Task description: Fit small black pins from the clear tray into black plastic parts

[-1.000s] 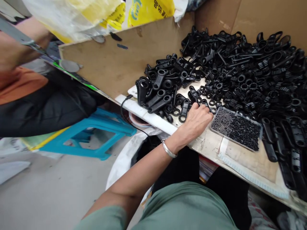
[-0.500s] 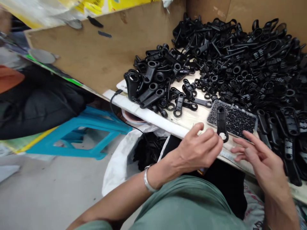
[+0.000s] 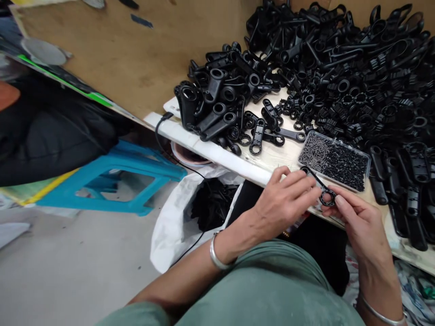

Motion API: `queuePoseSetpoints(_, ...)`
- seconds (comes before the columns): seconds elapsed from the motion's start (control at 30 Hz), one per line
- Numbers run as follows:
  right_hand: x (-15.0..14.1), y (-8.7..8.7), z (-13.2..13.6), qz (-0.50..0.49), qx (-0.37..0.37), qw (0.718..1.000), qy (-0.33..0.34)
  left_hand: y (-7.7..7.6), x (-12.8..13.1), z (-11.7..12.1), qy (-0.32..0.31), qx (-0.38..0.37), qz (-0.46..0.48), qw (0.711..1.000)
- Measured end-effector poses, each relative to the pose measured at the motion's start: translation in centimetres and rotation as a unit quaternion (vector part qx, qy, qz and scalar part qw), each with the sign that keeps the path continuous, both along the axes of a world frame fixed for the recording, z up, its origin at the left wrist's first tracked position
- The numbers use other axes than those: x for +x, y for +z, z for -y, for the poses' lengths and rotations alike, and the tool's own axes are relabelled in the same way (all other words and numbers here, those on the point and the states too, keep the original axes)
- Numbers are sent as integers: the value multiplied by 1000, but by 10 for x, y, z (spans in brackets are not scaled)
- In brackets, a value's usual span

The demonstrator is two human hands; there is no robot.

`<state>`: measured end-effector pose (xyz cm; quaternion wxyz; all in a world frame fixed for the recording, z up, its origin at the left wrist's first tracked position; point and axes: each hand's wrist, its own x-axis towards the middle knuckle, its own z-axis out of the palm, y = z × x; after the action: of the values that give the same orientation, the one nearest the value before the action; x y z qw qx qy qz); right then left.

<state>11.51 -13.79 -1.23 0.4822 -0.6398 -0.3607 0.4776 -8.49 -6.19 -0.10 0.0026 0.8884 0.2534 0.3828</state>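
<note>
A black plastic arm (image 3: pixel 320 182) with a toothed ring at one end is held between my two hands, above the table's front edge. My left hand (image 3: pixel 288 199) is closed on it from the left, its fingers hiding part of the piece. My right hand (image 3: pixel 362 222) pinches the ring end between thumb and fingers. Just behind the hands, a clear plastic box (image 3: pixel 368 172) contains small grey pieces on the left and small black ones on the right. What these pieces are, I cannot make out.
Heaped black plastic parts (image 3: pixel 360 86) cover the back and right of the table; similar arms (image 3: pixel 217 113) are piled left of centre. Below the edge, a white sack (image 3: pixel 170 226) holds black pieces. A blue stool (image 3: pixel 91 181) and someone's dark-clothed leg (image 3: pixel 57 131) are left.
My right hand has moved left from open fingers to a pinch on the arm's ring end. The arm has tipped from upright to slanted. The camera view has shifted slightly.
</note>
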Motion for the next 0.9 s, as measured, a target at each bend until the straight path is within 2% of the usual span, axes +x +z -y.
queuePoseSetpoints(0.1,7,-2,0,18,-6,1000,13,-5,-5,-8,11,-14,3,1000)
queuePoseSetpoints(0.37,14,-5,-1,53,-10,998,24,-20,2,-13,-50,-115,-12,992)
queuePoseSetpoints(0.6,12,-1,-2,0,-19,1000,-23,-23,8,-9,-41,-134,-37,989)
queuePoseSetpoints(0.9,7,3,-3,-50,-16,998,-21,-24,8,-7,-40,-114,-13,993)
